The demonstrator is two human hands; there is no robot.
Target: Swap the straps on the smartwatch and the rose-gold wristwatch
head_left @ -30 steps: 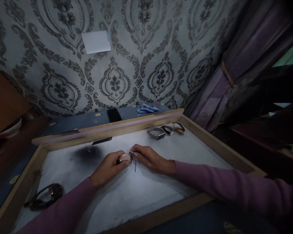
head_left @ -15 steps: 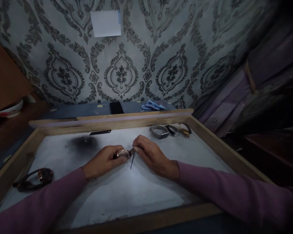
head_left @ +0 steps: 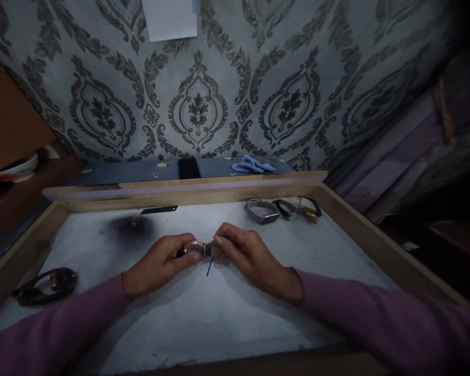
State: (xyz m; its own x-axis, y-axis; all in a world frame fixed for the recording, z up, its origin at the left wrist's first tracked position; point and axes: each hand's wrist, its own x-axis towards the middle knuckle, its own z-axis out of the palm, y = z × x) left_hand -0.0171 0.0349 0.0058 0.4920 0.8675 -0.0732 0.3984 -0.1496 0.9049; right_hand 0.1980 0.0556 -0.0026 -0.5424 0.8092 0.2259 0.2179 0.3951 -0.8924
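Note:
A wristwatch (head_left: 195, 249) with a round rose-gold case is gripped by my left hand (head_left: 162, 261), thumb across its lower edge. My right hand (head_left: 250, 256) pinches the brownish strap (head_left: 216, 250) on the watch's right side; its fingertips partly cover that strap. Below the strap a thin dark strip (head_left: 210, 266) points down toward the white surface; whether my right fingers hold it I cannot tell. Another dark-strapped watch (head_left: 65, 281) lies at the left, near my left sleeve.
The wooden-rimmed tray (head_left: 219, 183) has a white base. Along its back right lie a grey band (head_left: 261, 211), a dark band (head_left: 285, 209) and a gold-and-black watch (head_left: 308, 210). A black blade-like strip (head_left: 159, 210) lies at the back left. A blue cloth (head_left: 253, 164) sits behind the rim.
The camera view has shifted and tilted slightly down. My right fingers have curled further over the strap; both hands keep their hold on the watch.

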